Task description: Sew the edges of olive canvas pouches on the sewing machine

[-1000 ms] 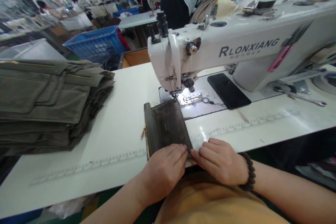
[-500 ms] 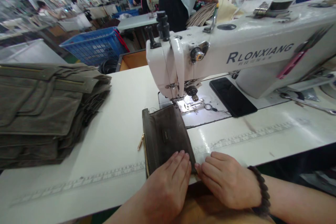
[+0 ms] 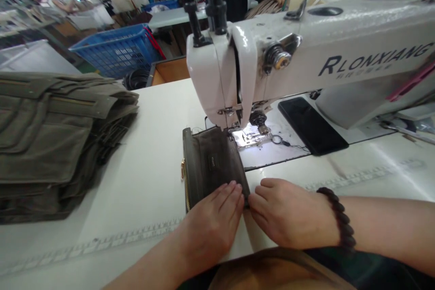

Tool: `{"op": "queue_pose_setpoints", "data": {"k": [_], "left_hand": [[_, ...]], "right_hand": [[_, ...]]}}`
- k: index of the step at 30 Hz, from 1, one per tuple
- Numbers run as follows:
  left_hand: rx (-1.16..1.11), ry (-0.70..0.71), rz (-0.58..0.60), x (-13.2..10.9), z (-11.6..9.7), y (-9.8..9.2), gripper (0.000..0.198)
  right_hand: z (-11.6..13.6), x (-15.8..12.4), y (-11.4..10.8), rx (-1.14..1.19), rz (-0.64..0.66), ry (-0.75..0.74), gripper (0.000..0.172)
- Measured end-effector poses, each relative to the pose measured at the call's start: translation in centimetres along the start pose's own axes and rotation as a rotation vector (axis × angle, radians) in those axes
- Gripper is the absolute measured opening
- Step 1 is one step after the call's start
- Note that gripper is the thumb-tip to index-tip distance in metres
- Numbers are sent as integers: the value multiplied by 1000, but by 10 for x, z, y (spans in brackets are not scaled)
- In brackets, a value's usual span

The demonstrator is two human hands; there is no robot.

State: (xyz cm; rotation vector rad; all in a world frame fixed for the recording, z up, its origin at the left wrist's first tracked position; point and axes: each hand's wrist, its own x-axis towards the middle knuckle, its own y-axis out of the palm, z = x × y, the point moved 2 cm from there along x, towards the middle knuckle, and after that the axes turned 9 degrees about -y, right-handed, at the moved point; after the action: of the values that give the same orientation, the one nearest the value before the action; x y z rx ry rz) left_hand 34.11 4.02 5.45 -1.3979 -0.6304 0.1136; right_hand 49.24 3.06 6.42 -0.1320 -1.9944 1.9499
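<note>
The dark pouch (image 3: 204, 158) has slid farther across the desk (image 3: 146, 163), deeper under the sewing machine (image 3: 292, 72); left hand (image 3: 212, 219) and right hand (image 3: 288, 213) have moved with it, uncovering a desk strip nearer.

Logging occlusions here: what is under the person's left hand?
The left hand lies over part of the dark pouch; the label and some of the zipper show. Whatever lies directly beneath the hand is covered.
</note>
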Motion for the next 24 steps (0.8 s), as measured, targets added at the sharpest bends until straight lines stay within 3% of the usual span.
{"op": "queue_pose_setpoints", "data": {"k": [5, 14, 24], "left_hand": [[5, 16, 6, 3, 11, 8, 33], [-1, 48, -29, 13, 32, 11, 32], [80, 71, -48, 22, 53, 20, 32]], "right_hand": [[-14, 5, 1, -10, 35, -23, 18], [-31, 3, 7, -41, -75, 51, 29], [-50, 6, 14, -118, -130, 107, 27]]}}
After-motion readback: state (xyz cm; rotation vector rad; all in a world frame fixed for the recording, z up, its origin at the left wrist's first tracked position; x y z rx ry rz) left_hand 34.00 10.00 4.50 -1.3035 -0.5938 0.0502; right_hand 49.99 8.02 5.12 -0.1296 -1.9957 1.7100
